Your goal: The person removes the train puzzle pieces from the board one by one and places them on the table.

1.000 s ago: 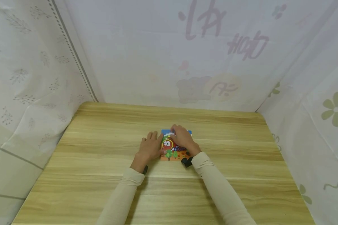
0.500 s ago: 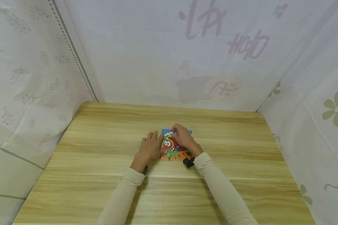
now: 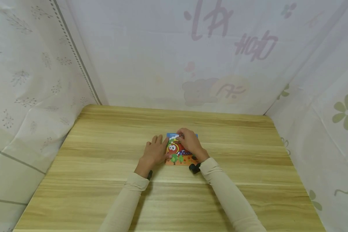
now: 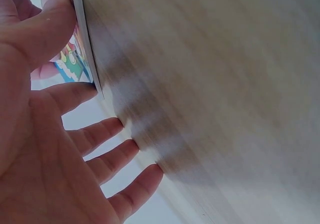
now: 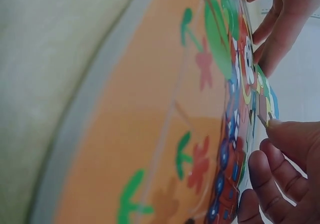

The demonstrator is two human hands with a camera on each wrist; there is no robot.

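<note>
Brightly printed board (image 3: 181,155): blue above, orange below, wide-eyed red cartoon (image 3: 172,148).

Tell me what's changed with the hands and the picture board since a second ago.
The right hand has shifted slightly rightward over the picture board; no new grasp or release shows clearly. The left hand stays at the board's left edge; the board stays put on the table.

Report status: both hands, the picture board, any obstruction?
Left hand: fingers spread, thumb on picture board, left side. Right hand: pinching small piece at its far half. Board flat on table. Only the hands cover it.
</note>
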